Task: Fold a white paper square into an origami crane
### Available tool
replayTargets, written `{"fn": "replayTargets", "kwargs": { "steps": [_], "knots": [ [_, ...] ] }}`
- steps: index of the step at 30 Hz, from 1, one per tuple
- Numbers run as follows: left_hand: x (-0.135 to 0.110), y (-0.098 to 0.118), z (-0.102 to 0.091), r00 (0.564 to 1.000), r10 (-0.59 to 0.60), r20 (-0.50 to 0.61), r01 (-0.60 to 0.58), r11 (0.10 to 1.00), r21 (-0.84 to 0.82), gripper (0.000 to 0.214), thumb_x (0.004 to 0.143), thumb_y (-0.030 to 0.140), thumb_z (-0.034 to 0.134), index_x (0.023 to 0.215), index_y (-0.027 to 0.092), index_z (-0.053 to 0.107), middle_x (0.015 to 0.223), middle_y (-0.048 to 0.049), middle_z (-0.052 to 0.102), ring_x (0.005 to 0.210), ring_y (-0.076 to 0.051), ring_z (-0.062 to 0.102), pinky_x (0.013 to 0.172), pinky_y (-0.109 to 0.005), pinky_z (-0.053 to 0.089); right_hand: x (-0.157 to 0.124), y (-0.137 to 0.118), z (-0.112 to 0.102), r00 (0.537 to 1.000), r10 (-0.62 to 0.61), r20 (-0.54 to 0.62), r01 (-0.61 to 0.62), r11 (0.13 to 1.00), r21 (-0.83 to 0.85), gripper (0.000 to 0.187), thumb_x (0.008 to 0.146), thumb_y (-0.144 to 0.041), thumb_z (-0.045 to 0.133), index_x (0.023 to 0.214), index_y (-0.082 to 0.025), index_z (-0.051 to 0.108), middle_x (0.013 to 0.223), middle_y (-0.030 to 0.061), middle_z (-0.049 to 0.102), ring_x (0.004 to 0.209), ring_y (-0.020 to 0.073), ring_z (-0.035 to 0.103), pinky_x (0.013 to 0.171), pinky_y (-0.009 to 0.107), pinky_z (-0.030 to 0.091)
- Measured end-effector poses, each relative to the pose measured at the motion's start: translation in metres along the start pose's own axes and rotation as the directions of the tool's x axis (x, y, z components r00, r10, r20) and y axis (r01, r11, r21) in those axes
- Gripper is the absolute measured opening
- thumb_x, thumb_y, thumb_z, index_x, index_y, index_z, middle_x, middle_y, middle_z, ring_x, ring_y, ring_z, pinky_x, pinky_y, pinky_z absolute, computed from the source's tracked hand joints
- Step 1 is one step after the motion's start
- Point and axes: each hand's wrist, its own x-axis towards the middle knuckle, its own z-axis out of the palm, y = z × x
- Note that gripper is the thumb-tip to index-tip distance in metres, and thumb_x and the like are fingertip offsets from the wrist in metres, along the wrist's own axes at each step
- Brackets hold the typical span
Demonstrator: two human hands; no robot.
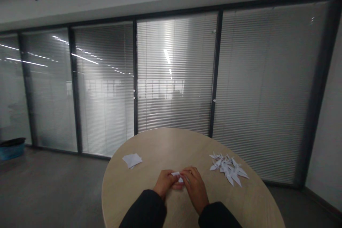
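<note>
Between my two hands, above the near middle of the table, is a small piece of folded white paper (176, 175). My left hand (166, 182) grips its left side, thumb on top and fingers curled beneath. My right hand (194, 184) pinches the right side with thumb and fingertips. Much of the paper is hidden by the fingers, so its exact folded shape cannot be made out. Off to the right lies a heap of folded white paper cranes (229, 167) with pointed tips. A loose stack of flat white paper sheets (132, 160) rests to the left.
The round wooden table (171, 142) has a curved edge. Behind it runs a glass partition with blinds (176, 78) in dark frames. A blue bin with a dark liner (12, 149) stands on the grey floor at far left.
</note>
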Motion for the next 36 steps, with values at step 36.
{"fn": "replayTargets", "kwargs": {
  "steps": [36],
  "knots": [
    [-0.005, 0.008, 0.002, 0.997, 0.075, -0.031, -0.077, 0.995, -0.067, 0.041, 0.051, 0.041, 0.082, 0.073, 0.009, 0.067, 0.070, -0.0077, 0.070, 0.065, -0.017, 0.064, 0.065, -0.028, 0.051, 0.005, -0.006, 0.000, 0.989, 0.116, 0.087, -0.138, 0.939, 0.315, 0.020, 0.089, -0.021, 0.037, 0.085, -0.022, 0.057, 0.089, 0.0043, 0.057, 0.086, 0.0182, 0.058, 0.079, 0.031, 0.050]
  ]
}}
